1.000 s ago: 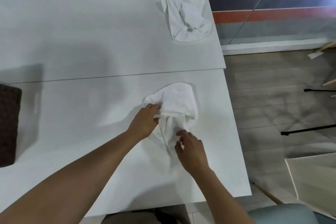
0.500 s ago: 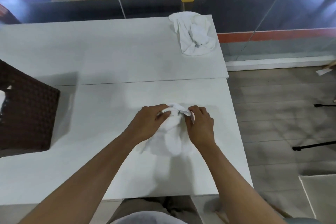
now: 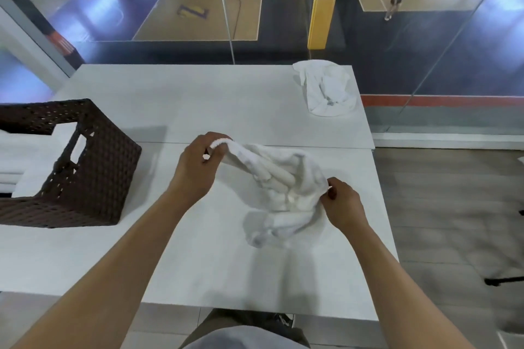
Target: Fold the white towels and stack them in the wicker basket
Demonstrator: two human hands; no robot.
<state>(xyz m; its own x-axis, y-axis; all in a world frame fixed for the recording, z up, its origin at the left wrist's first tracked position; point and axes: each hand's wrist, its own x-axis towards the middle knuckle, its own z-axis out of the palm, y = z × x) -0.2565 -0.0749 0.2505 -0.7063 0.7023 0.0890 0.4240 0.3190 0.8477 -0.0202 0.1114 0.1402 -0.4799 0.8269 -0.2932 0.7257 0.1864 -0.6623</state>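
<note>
Left hand: the left hand [image 3: 195, 167] is pinching one edge of the white towel [image 3: 283, 190] between thumb and curled fingers, holding that edge raised above the table [image 3: 198, 263].
Right hand: the right hand [image 3: 341, 204] is gripping the opposite edge of the same towel, fingers closed tight on the cloth, lower and nearer the table's right side.
Towel in hand: it is sagging crumpled between the two hands, its lower folds resting on the tabletop.
Second towel: another white towel [image 3: 329, 88] is lying bunched at the far right corner of the table, well apart from the hands.
Wicker basket: the dark wicker basket [image 3: 93, 167] is sitting on the table's left side, near the left forearm; white folded cloth [image 3: 14, 159] is showing inside it.
</note>
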